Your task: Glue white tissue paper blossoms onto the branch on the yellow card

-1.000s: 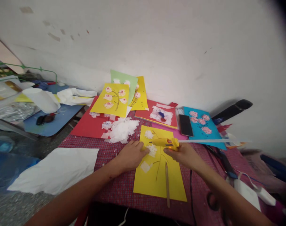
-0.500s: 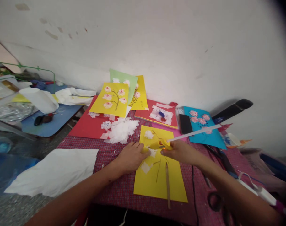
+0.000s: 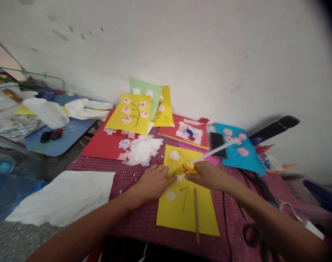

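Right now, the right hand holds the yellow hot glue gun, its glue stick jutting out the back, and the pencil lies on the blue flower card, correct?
Not the pencil: the head view shows it lying on the yellow sheet. The rest stands: the right hand holds the yellow hot glue gun, its glue stick jutting out the back.

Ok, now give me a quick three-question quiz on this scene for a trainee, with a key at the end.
1. Which hand holds the yellow glue gun?
2. True or false: the pencil overhangs the near edge of the yellow sheet it lies on.
3. What colour is the rightmost flowered sheet: (a) green, (b) blue, (c) orange?

Key: 1. The right hand. 2. True. 3. b.
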`<state>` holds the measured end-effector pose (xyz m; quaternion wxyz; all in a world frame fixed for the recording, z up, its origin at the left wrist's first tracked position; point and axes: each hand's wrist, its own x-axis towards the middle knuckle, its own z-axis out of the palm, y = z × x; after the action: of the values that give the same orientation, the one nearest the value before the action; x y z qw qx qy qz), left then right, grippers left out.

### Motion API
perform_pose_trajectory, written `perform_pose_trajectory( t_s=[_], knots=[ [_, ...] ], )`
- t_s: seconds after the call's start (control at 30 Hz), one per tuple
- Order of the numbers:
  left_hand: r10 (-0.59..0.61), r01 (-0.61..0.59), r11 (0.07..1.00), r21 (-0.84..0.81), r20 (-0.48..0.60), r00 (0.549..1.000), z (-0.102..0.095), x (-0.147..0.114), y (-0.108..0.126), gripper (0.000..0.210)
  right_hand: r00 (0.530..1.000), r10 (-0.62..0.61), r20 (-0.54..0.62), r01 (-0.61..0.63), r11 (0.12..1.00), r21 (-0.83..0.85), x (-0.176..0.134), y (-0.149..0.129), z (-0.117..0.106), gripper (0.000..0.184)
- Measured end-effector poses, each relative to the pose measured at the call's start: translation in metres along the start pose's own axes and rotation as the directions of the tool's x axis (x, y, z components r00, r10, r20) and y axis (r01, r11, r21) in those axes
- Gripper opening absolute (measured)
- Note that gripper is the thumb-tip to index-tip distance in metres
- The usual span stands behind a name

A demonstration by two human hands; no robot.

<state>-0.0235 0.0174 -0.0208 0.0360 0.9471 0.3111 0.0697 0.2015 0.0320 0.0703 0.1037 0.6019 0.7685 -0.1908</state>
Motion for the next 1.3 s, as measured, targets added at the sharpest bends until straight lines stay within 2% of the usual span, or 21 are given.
perform_pose_trajectory(
  t_s=[0.37,0.83,1.3],
  knots=[
    [0.004,-0.004,1.0,0.014,0.002,1.0,-0.001,0.0,0.001,0.029,0.999,0.024,-0.046,-0.028,0.994,-0.11,0.002,-0.001,0.006,0.038],
    [0.022,-0.021,1.0,0.014,-0.011,1.0,-0.001,0.0,0.001,0.03,0.998,0.018,-0.052,-0.027,0.983,-0.183,0.001,0.0,0.008,0.039],
    [0.024,-0.023,0.999,0.032,-0.013,1.0,-0.004,-0.001,0.002,0.032,0.998,0.03,-0.053,-0.039,0.983,-0.181,-0.005,0.002,0.011,0.036]
  ],
)
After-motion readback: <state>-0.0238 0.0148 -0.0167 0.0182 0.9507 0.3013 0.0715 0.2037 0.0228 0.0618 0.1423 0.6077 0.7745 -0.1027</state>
